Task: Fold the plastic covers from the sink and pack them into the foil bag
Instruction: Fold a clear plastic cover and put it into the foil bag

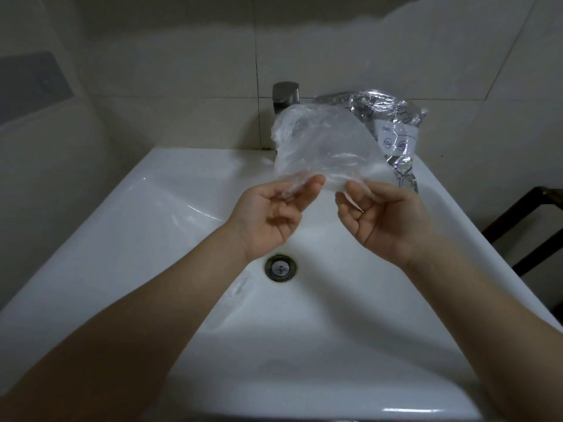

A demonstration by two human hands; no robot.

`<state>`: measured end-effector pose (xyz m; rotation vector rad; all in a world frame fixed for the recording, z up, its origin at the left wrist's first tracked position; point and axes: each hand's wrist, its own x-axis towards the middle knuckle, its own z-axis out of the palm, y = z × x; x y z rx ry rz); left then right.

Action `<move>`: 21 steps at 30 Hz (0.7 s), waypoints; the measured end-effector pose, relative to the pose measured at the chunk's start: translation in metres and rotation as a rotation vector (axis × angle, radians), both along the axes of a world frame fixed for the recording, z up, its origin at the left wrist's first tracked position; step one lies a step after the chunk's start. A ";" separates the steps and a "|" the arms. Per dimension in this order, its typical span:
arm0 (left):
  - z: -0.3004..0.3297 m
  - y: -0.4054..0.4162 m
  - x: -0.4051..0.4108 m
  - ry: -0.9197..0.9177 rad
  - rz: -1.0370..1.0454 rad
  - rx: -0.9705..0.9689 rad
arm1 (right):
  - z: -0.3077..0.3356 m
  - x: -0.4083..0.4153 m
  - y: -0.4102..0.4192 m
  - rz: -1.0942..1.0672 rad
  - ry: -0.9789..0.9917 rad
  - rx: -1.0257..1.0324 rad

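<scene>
A clear plastic cover [323, 141] is held up over the white sink [128, 239]. My left hand [271, 214] pinches its lower left edge and my right hand [387, 220] pinches its lower right edge, palms facing up. Behind it, on the sink's back right rim, leans the silver foil bag [393, 132] with a white label. Another clear plastic cover [234, 303] lies in the basin near the drain, and one more plastic cover [189, 214] lies flat on the basin's left slope.
A grey tap [285, 95] stands at the sink's back, partly hidden by the held cover. The drain [280, 267] sits mid-basin. Tiled wall [182, 71] runs behind. A dark wooden frame [530, 226] stands to the right of the sink.
</scene>
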<state>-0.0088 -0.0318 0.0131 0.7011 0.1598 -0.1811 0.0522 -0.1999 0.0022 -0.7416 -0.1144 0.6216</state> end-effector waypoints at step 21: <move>-0.012 0.005 0.007 -0.048 0.102 0.818 | -0.004 0.006 -0.002 -0.187 -0.186 -0.562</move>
